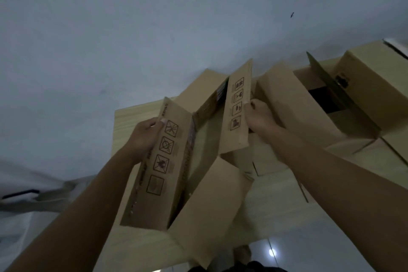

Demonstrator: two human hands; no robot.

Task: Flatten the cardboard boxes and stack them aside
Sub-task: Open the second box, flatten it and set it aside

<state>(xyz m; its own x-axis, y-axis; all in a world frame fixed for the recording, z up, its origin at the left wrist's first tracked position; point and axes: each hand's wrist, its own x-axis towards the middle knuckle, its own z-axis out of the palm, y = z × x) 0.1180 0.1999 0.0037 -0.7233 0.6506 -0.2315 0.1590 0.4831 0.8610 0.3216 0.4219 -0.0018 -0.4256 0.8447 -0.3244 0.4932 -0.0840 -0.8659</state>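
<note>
The task looks barely begun: the left hand and right hand each pinch a flap of the open box between them, while unflattened boxes wait beyond the right hand.

Hands: two, the left hand and the right hand, both gripped flaps of the open box.
Open box held up: one, with printed handling symbols on two flaps.
Other cardboard boxes right of the open box: at least three, the near box, a box with a raised flap and the far box; the exact number could not be told.
Worktop: one, beneath the open box.
</note>
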